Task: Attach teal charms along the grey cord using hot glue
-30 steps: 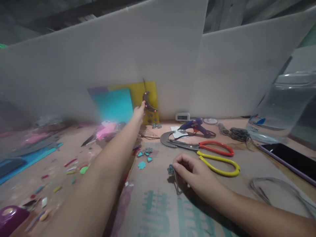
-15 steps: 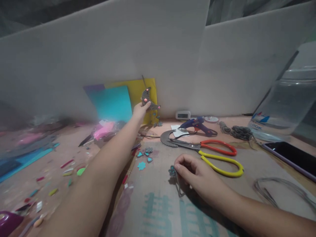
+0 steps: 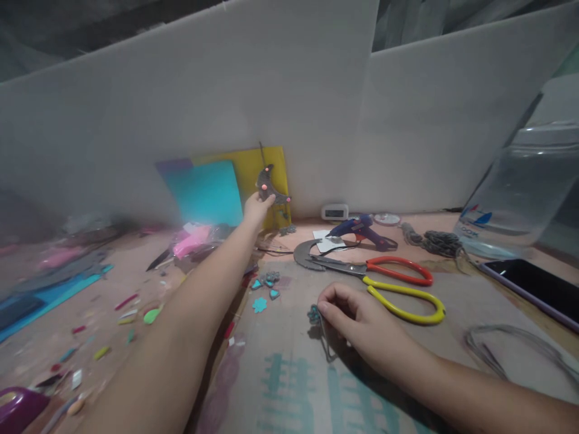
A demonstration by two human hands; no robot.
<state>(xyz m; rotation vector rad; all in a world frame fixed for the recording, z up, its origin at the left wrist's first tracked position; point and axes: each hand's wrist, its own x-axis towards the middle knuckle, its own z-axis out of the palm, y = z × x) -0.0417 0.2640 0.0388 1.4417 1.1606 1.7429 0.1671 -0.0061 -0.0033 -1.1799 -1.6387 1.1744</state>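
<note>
Crescent ornament, fingers of left hand gripping it, horns projecting above and rightward, flower piece, pinched by right hand, protruding left of the fingertips.

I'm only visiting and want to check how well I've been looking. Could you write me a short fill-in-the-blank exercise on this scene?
1. The left hand holds a crescent ornament in front of a ____ sheet.
2. The hand pinching a small wire piece is the person's ____ one.
3. The scissors have one yellow handle and one ____ handle.
4. The phone lies with its screen facing ____.

Missing words: yellow; right; red; up.
</note>
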